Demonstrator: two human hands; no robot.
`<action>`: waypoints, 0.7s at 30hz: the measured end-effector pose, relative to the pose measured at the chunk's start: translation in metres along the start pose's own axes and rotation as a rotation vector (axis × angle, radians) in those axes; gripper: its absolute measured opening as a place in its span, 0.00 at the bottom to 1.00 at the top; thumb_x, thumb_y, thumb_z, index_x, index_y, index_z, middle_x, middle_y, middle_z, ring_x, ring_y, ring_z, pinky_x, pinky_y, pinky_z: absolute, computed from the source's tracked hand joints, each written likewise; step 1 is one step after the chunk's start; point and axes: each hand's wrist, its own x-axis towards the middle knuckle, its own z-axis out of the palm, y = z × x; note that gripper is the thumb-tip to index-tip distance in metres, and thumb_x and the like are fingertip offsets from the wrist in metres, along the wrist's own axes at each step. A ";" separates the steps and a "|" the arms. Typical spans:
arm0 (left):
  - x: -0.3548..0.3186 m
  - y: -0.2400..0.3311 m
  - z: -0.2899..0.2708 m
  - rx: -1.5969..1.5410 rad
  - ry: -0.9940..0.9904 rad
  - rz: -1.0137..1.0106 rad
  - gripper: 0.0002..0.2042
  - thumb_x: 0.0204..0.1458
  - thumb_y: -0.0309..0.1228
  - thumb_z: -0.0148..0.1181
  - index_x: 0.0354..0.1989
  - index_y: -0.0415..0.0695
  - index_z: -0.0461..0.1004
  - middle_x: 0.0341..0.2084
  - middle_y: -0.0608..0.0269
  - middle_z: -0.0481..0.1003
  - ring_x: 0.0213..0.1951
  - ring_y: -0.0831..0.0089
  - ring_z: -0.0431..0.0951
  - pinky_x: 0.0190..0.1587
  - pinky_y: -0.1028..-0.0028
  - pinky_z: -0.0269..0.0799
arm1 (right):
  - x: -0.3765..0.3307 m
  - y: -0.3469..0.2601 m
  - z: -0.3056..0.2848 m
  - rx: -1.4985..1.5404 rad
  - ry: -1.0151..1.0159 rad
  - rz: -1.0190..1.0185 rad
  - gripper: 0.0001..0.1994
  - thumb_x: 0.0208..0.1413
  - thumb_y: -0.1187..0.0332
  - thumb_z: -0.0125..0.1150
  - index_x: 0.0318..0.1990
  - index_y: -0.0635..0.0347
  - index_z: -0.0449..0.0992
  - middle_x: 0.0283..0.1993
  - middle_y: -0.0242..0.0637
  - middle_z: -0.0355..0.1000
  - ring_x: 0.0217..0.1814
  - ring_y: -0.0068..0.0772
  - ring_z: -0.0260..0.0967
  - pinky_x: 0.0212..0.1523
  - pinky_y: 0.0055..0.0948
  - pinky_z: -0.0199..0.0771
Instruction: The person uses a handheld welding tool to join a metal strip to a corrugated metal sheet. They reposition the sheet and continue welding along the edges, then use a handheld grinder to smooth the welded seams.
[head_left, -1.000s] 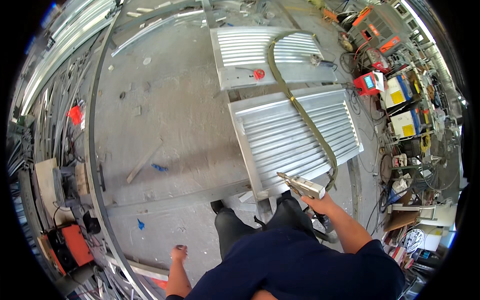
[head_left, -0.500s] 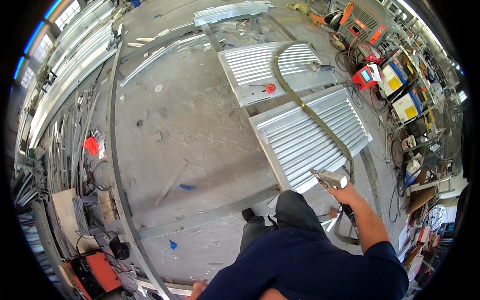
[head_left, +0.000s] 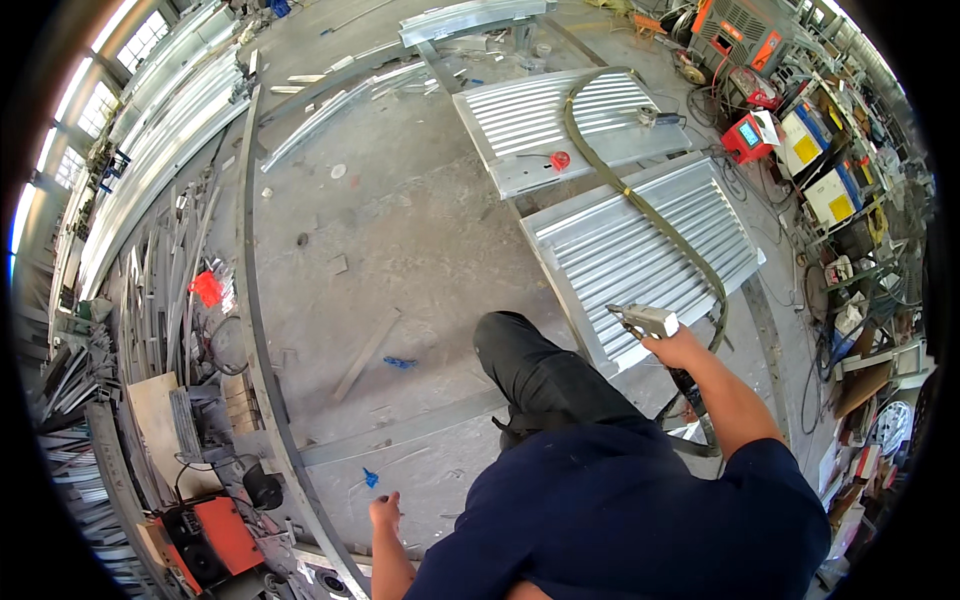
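My right hand (head_left: 678, 347) grips a handheld welding gun (head_left: 652, 319) with a boxy silver head and a dark handle. Its nozzle points left over the near corner of a slatted metal panel (head_left: 588, 335); whether it touches the panel cannot be made out. A thick olive sheathed hose (head_left: 665, 230) lies across this panel and a second slatted panel (head_left: 510, 183) beyond it, then curves down beside my right hand. At the lower middle, my left hand (head_left: 384, 510) hangs above the floor with nothing in it, fingers loosely bent and apart.
A steel frame beam (head_left: 262, 340) runs along the left, with scrap strips (head_left: 150, 270) beyond it. An orange machine (head_left: 225, 535) stands at lower left. A red box with a screen (head_left: 743, 138) and cables lie at right. A wood strip (head_left: 368, 352) lies on the floor.
I have stepped forward, one knee now raised toward the panels. My left hand has swung forward into fuller view. The welding gun has shifted slightly left and up with my right hand.
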 end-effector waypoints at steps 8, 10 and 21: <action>-0.016 0.011 0.046 0.049 -0.080 0.030 0.12 0.48 0.32 0.65 0.32 0.32 0.78 0.18 0.59 0.75 0.18 0.72 0.73 0.22 0.68 0.69 | 0.076 -0.054 0.015 -0.111 -0.179 -0.060 0.25 0.47 0.56 0.65 0.52 0.59 0.75 0.38 0.47 0.79 0.33 0.40 0.78 0.35 0.36 0.78; -0.032 0.019 0.050 0.074 -0.101 -0.004 0.13 0.48 0.33 0.65 0.32 0.31 0.78 0.18 0.57 0.76 0.20 0.71 0.76 0.24 0.69 0.71 | 0.101 -0.072 0.021 -0.097 -0.188 -0.090 0.25 0.47 0.55 0.66 0.53 0.56 0.76 0.40 0.48 0.78 0.36 0.41 0.78 0.37 0.37 0.78; 0.028 0.299 0.058 0.241 -0.229 0.083 0.13 0.49 0.34 0.65 0.35 0.34 0.78 0.22 0.60 0.79 0.24 0.73 0.78 0.29 0.74 0.73 | 0.297 -0.163 0.050 -0.061 -0.260 0.027 0.26 0.46 0.49 0.64 0.49 0.58 0.79 0.47 0.52 0.77 0.52 0.50 0.74 0.52 0.39 0.74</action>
